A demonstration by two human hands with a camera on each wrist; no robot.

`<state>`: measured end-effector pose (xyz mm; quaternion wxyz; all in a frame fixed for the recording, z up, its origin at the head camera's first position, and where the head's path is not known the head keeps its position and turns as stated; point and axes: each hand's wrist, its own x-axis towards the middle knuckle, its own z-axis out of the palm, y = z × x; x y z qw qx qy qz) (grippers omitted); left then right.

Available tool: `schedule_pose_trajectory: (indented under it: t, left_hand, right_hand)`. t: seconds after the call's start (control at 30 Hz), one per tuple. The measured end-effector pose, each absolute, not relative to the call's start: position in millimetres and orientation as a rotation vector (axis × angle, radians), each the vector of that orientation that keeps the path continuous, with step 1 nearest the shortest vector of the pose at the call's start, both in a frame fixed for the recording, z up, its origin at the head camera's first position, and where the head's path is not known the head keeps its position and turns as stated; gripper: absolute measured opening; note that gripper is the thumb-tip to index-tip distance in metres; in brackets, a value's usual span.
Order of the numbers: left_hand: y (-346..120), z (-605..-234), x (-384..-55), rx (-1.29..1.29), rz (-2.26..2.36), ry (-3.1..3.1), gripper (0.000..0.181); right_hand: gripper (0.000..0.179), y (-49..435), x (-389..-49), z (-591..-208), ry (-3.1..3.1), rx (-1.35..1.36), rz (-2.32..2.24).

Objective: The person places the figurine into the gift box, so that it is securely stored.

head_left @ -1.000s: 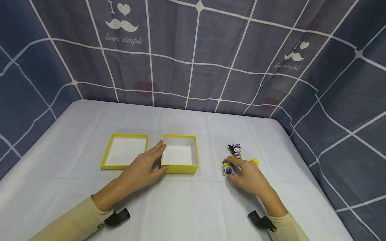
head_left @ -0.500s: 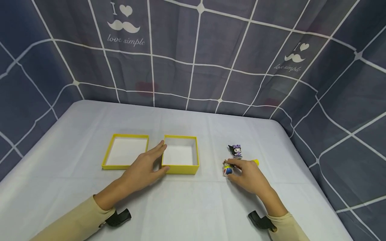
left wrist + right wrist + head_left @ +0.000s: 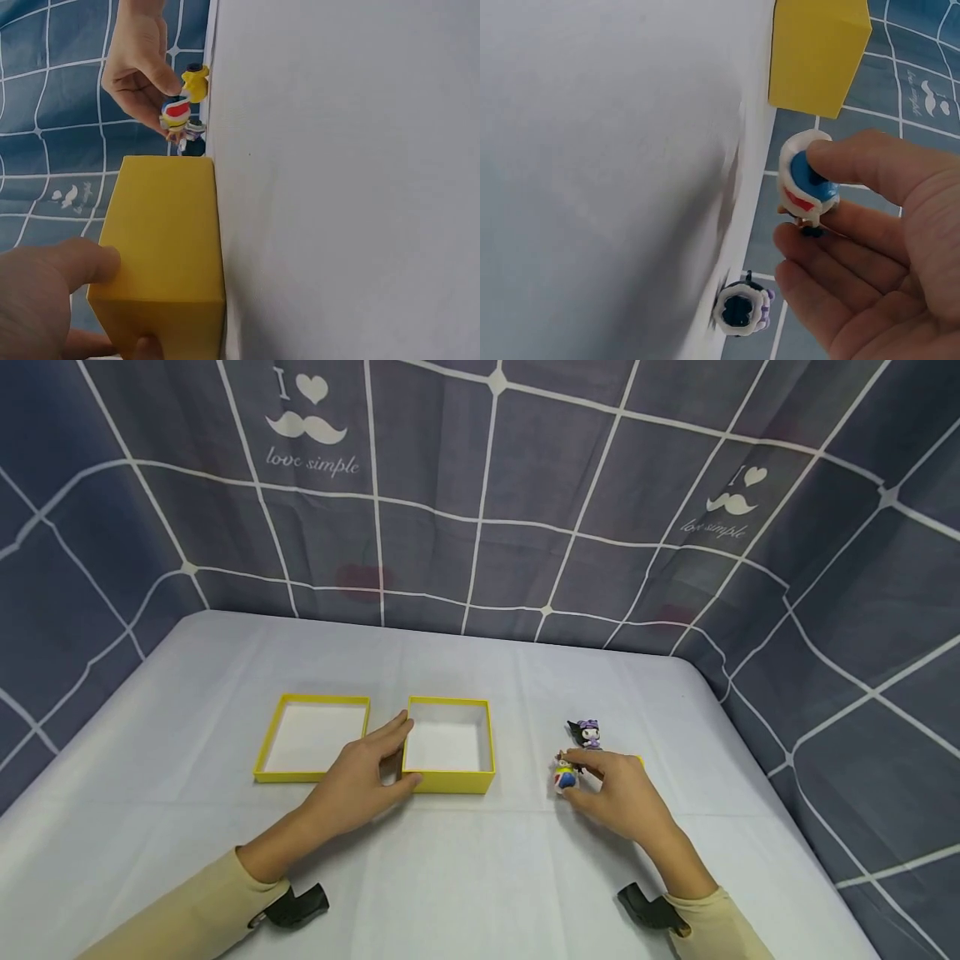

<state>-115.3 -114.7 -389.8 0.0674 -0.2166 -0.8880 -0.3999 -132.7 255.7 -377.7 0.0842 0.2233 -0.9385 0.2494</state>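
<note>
Blue-white figurine [image 3: 564,777] has risen slightly, pinched in right hand [image 3: 617,794].

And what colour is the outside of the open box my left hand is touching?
Plain yellow; the box shows best in the left wrist view.

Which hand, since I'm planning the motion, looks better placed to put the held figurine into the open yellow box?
Right, most likely. The right hand pinches the figurine, while the left hand touches the yellow box near its left side and could steady it.
</note>
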Motion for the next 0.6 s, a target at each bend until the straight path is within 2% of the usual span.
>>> schedule_pose_trajectory:
  t: [0.4,0.6]
  left_hand:
    - [-111.5,-393.1,-116.1,-0.609,-1.453,-2.558,0.075]
    - [-111.0,-394.3,-115.1,-0.574,-1.548,-2.479,0.067]
  right_hand:
    - [0.039,249.8,-132.1,-376.6,-2.647,0.75,0.74]
    - [0.038,248.1,-132.0,-378.1,-2.657,0.746,0.749]
